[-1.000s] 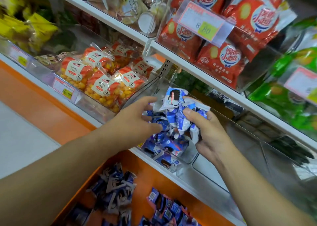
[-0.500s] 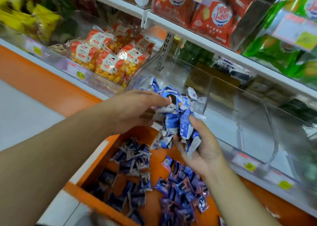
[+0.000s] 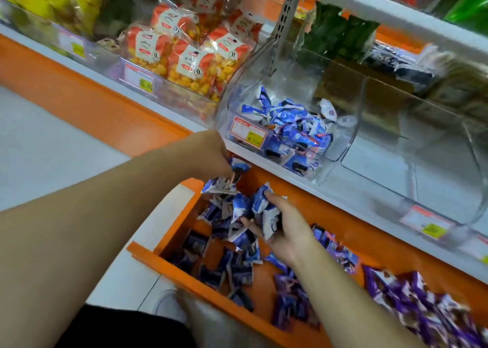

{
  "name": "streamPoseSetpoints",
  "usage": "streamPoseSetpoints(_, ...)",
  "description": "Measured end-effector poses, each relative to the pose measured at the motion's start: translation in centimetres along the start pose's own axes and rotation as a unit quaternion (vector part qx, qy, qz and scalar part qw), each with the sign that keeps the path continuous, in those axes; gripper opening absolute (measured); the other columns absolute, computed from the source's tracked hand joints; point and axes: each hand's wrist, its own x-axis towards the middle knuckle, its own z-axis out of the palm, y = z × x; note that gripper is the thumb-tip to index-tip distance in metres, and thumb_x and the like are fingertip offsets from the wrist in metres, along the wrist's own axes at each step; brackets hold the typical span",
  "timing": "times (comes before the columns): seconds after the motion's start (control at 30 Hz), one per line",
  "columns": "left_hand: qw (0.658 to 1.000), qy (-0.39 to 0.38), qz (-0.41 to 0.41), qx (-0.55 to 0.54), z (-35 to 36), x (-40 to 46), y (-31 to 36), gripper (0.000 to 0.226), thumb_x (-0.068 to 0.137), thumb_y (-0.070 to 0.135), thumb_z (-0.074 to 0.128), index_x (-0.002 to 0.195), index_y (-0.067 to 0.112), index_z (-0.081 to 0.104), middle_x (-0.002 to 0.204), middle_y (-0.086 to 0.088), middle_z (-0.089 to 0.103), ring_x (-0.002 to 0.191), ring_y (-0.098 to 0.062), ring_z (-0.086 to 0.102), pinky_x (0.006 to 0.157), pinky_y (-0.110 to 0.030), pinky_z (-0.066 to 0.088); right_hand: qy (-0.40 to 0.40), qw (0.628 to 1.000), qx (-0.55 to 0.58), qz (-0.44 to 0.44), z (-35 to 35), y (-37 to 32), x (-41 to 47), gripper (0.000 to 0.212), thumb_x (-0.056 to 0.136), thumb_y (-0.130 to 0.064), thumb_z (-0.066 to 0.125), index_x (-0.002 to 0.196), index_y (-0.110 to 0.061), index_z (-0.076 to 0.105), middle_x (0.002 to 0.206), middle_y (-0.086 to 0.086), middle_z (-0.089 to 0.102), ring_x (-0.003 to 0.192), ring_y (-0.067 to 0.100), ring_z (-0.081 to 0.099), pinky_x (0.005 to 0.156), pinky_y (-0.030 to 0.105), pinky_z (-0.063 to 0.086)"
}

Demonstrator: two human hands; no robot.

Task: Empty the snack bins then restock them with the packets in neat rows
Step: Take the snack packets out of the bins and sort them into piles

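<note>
A clear plastic snack bin [image 3: 340, 146] on the white shelf holds several blue-and-white packets [image 3: 293, 125]. Below it an orange drawer [image 3: 200, 292] lies pulled out, with more blue packets [image 3: 227, 265] scattered inside. My left hand [image 3: 208, 154] hovers over the drawer's far end, its fingers curled round a few blue packets [image 3: 224, 183]. My right hand [image 3: 285, 226] is just to the right and lower, palm up, gripping a bunch of the same packets [image 3: 253, 210]. Some packets hang loose between the two hands.
To the right in the drawer lies a heap of purple packets [image 3: 412, 297]. A second clear bin [image 3: 422, 168] stands to the right of the first. Orange-and-yellow snack bags [image 3: 190, 57] fill the bin to the left. White floor [image 3: 47, 149] lies on the left.
Both hands have come down from the bin with the blue packets and now hold them low over the open drawer. The view has tilted down.
</note>
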Motion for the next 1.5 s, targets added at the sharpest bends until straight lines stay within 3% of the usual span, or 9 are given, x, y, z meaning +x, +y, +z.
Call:
streamPoseSetpoints(0.13,1.0,0.002,0.006,-0.005,-0.3,0.3,0.5,0.033,0.09,0.029,0.069,0.101,-0.002,0.072,0.095,-0.024,0.074,0.066,-0.024,0.059,0.068,-0.044,0.061,-0.01,0.997,-0.068,0.021,-0.5,0.2,1.5,0.039,0.097,-0.038,0.068,0.126,-0.012,0.074,0.126,0.021,0.073,0.114,0.04,0.07,0.106,0.063,0.051)
streamPoseSetpoints(0.3,0.998,0.03,0.053,-0.007,-0.7,0.1,2.1,0.021,0.097,0.031,0.067,0.106,0.013,0.074,0.094,-0.004,0.074,0.087,-0.019,0.069,0.082,-0.042,0.061,-0.019,0.992,-0.119,0.031,-1.6,-0.5,1.4,0.047,0.096,-0.055,0.062,0.131,-0.026,0.074,0.132,0.011,0.058,0.133,0.038,0.05,0.096,0.075,0.05)
streamPoseSetpoints(0.57,0.979,0.116,0.159,-0.046,-0.8,0.4,3.7,0.015,0.097,0.035,0.066,0.112,0.033,0.069,0.108,0.015,0.067,0.097,-0.006,0.065,0.084,-0.031,0.056,-0.049,0.939,-0.303,-0.154,-1.3,-5.9,-4.2,0.028,0.101,-0.032,0.063,0.115,-0.015,0.08,0.122,0.009,0.076,0.113,0.025,0.074,0.095,0.05,0.061)
streamPoseSetpoints(0.77,0.968,0.154,0.192,-0.051,-0.4,1.8,5.2,0.025,0.098,0.034,0.065,0.123,0.037,0.065,0.115,0.018,0.066,0.101,-0.002,0.064,0.084,-0.024,0.05,0.024,0.776,-0.435,-0.456,0.2,-14.4,-7.2,0.024,0.099,-0.005,0.065,0.099,-0.025,0.078,0.101,-0.003,0.078,0.098,0.016,0.073,0.088,0.037,0.059)
streamPoseSetpoints(0.87,0.962,0.175,0.202,-0.053,-0.2,2.8,6.4,0.029,0.098,0.031,0.068,0.127,0.035,0.064,0.121,0.015,0.062,0.105,-0.005,0.061,0.086,-0.023,0.047,0.121,0.625,-0.568,-0.522,-1.2,-18.3,-4.7,0.026,0.099,-0.014,0.066,0.117,-0.033,0.069,0.121,-0.022,0.065,0.117,0.004,0.057,0.099,0.025,0.042)
streamPoseSetpoints(0.9,0.96,0.181,0.207,-0.057,-0.2,3.2,6.9,0.031,0.098,0.032,0.069,0.127,0.035,0.062,0.121,0.014,0.06,0.105,-0.006,0.061,0.086,-0.024,0.047,0.137,0.606,-0.599,-0.505,-1.8,-19.2,-3.5,0.032,0.1,-0.017,0.065,0.128,-0.033,0.065,0.13,-0.024,0.056,0.125,0.003,0.05,0.103,0.023,0.037)
streamPoseSetpoints(1.03,0.962,0.163,0.215,-0.036,-0.3,5.4,9.6,0.045,0.093,0.044,0.074,0.134,0.038,0.058,0.128,0.014,0.051,0.104,-0.007,0.055,0.086,-0.022,0.042,0.066,0.704,-0.553,-0.44,-4.4,-19.3,-0.5,0.046,0.109,-0.03,0.054,0.15,-0.05,0.045,0.158,-0.036,0.031,0.147,-0.008,0.029,0.128,0.038,0.023)
streamPoseSetpoints(1.27,0.981,0.033,0.179,0.071,1.4,10.3,12.8,0.082,0.075,0.043,0.091,0.146,0.034,0.05,0.143,0.006,0.054,0.12,-0.018,0.059,0.101,-0.038,0.054,0.034,0.76,-0.484,-0.432,-4.9,-18.4,-0.4,0.05,0.11,-0.03,0.051,0.145,-0.064,0.042,0.155,-0.05,0.024,0.151,-0.006,0.028,0.13,0.045,0.023)
streamPoseSetpoints(1.5,0.979,0.079,0.176,0.058,1.7,11.9,12.6,0.044,0.071,0.033,0.091,0.105,0.032,0.064,0.103,0.007,0.06,0.09,-0.015,0.059,0.076,-0.034,0.053,0.017,0.768,-0.47,-0.435,-5.0,-18.1,-0.2,0.049,0.111,-0.032,0.05,0.141,-0.069,0.04,0.154,-0.052,0.022,0.15,-0.01,0.024,0.13,0.042,0.023)
